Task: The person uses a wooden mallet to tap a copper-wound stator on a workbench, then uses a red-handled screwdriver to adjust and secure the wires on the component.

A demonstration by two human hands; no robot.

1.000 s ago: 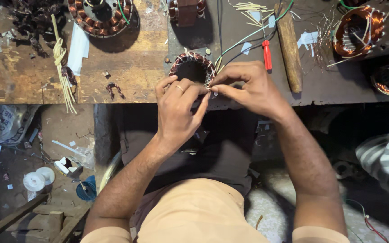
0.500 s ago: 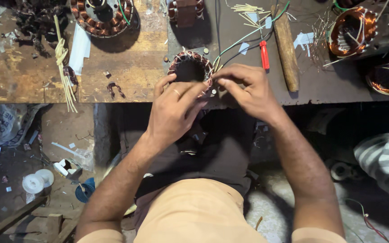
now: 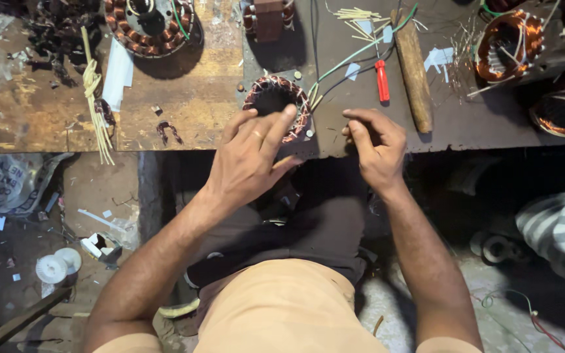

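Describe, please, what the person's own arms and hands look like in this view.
Both arms are bare from the upper arm down, with no gloves or wristwatch visible. The left hand wears a thin ring on one finger; the right hand shows no ring. Short peach-coloured sleeves show at the bottom edge.

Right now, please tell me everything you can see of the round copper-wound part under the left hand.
The wound stator is a ring of small copper-coloured coils around a dark open centre. It lies flat at the near edge of the worn workbench. Green and dark leads run from its right side. The left hand reaches over it, fingertips at its right rim; the right hand stays apart.
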